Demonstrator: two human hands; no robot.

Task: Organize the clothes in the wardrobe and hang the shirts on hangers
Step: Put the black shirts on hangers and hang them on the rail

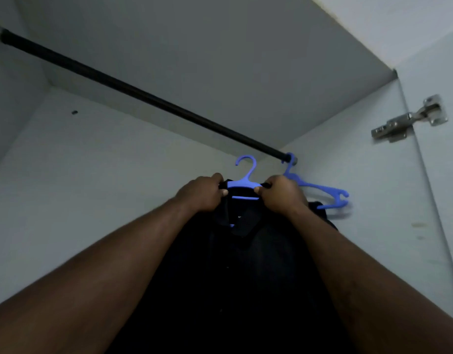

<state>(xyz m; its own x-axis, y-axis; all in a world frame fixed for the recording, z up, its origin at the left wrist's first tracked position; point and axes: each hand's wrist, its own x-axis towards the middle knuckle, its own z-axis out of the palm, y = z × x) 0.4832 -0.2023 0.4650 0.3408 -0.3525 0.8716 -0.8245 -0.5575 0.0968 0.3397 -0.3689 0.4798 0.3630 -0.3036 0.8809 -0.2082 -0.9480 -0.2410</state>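
Where the left hand (205, 194) and right hand (281, 194) pinch the black shirt (245, 264), the blue hanger (243, 185) ends are hidden.

Black shirt (245, 264) draped on blue hanger (243, 184), hook upright below the rail (143, 94); second blue hanger (319, 187), tilted, hooked on the rail at 2 o'clock.

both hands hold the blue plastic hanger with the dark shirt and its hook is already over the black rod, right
No: the head view shows the hook free, short of the black rod. Left hand and right hand do hold the blue plastic hanger with the dark shirt.
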